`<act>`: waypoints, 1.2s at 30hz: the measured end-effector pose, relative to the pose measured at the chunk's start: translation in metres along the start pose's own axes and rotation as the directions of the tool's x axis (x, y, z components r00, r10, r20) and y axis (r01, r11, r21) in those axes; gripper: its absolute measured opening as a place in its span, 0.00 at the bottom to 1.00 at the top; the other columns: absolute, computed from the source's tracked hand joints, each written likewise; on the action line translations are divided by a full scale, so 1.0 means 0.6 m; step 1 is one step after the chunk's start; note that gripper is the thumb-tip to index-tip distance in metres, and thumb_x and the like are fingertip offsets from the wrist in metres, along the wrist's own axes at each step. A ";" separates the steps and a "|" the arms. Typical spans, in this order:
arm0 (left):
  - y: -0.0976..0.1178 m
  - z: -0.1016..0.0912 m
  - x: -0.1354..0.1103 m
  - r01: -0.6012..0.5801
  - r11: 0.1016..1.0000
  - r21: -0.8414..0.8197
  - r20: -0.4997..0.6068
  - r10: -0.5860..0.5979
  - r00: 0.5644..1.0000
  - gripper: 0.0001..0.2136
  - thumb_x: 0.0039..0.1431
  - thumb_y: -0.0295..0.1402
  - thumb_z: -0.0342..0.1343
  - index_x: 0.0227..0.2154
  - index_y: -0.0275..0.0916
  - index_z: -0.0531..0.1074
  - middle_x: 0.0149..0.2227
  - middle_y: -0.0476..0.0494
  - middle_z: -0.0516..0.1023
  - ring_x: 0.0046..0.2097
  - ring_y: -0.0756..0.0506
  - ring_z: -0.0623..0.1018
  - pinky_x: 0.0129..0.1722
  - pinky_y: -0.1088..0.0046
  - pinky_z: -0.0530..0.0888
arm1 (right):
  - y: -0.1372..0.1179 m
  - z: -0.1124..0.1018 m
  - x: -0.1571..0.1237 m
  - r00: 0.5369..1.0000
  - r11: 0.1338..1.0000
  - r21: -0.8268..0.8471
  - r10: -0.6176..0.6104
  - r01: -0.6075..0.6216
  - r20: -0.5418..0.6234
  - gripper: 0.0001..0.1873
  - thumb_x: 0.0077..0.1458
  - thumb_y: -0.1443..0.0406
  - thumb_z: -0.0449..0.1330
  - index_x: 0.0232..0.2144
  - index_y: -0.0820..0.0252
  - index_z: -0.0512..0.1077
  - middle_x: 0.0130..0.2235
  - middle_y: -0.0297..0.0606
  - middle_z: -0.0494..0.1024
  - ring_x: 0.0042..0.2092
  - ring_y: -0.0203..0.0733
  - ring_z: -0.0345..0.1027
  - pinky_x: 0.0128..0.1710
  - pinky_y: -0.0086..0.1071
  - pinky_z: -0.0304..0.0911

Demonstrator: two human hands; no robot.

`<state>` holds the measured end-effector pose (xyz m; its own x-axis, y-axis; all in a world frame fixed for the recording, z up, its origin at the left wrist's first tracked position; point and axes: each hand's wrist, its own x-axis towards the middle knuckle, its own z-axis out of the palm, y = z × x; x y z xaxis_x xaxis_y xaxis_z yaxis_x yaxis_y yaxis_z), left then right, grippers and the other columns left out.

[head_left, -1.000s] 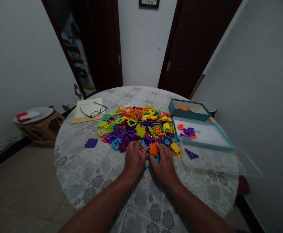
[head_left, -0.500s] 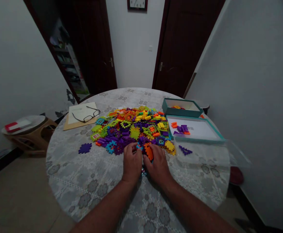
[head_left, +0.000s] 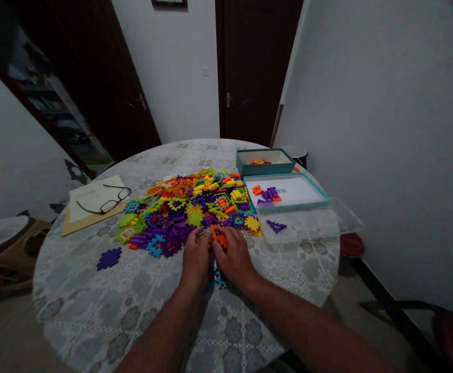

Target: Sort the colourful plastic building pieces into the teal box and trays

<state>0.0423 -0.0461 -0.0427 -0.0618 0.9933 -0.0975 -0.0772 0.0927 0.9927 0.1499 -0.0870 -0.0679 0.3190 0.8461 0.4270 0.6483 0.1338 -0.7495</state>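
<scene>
My right hand (head_left: 234, 256) is closed around an orange interlocking building piece (head_left: 219, 236) with notched edges and window-like openings. Close beside it, my left hand (head_left: 195, 256) has its fingers curled in at the orange piece's left side; what they grip is mostly hidden. Below and between the hands, blue notched pieces (head_left: 220, 278) show on the table, partly covered by my hands. Just beyond my fingertips lies a large heap of mixed building pieces (head_left: 194, 215) in purple, green, yellow, orange and blue.
A teal box (head_left: 265, 168) and its white-lined lid (head_left: 304, 191) with loose pieces stand right of the heap. A clear plastic cover (head_left: 307, 233) lies nearer, by a purple triangle (head_left: 276, 226). Glasses (head_left: 110, 205) rest on papers at left, near a purple piece (head_left: 108, 258).
The view has swung right, so the table appears further left. Between my hands the orange piece has turned, and its openings now show. More of the blue pieces below is visible.
</scene>
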 end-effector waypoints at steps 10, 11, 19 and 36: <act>-0.001 0.003 -0.011 -0.150 0.961 0.231 0.045 0.143 0.989 0.18 0.60 0.48 0.62 0.46 0.41 0.74 0.44 0.40 0.81 0.47 0.40 0.81 0.50 0.61 0.75 | -0.009 -0.021 0.022 0.947 0.882 0.374 0.319 -0.288 -0.025 0.12 0.57 0.62 0.64 0.42 0.56 0.82 0.47 0.40 0.83 0.50 0.46 0.75 0.56 0.38 0.67; 0.000 0.001 -0.013 -0.156 0.961 0.229 0.059 0.146 0.988 0.18 0.60 0.48 0.61 0.45 0.41 0.74 0.43 0.40 0.81 0.45 0.40 0.81 0.48 0.61 0.76 | -0.007 -0.023 0.024 0.932 0.848 0.418 0.363 -0.326 -0.010 0.12 0.57 0.62 0.64 0.42 0.56 0.83 0.46 0.40 0.83 0.50 0.46 0.76 0.55 0.37 0.67; -0.004 0.000 -0.020 -0.223 0.931 0.288 0.066 0.214 0.975 0.17 0.61 0.47 0.60 0.45 0.41 0.72 0.41 0.43 0.79 0.44 0.41 0.79 0.47 0.62 0.75 | 0.002 -0.029 0.031 0.700 0.129 0.898 0.676 -0.421 0.231 0.10 0.46 0.62 0.70 0.32 0.61 0.82 0.34 0.38 0.84 0.37 0.40 0.77 0.37 0.30 0.73; 0.029 -0.004 0.005 -0.113 0.987 0.119 -0.103 0.125 0.987 0.18 0.58 0.48 0.64 0.44 0.42 0.72 0.41 0.44 0.79 0.43 0.41 0.79 0.46 0.65 0.73 | -0.080 0.034 0.038 0.808 0.440 0.751 0.551 -0.492 0.208 0.14 0.55 0.56 0.62 0.36 0.59 0.79 0.35 0.36 0.84 0.38 0.43 0.78 0.41 0.33 0.73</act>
<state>0.0383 -0.0419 -0.0260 -0.1730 0.9847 0.0205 0.0489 -0.0122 0.9987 0.1120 -0.0633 -0.0325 0.4715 0.8648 -0.1725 -0.3913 0.0298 -0.9198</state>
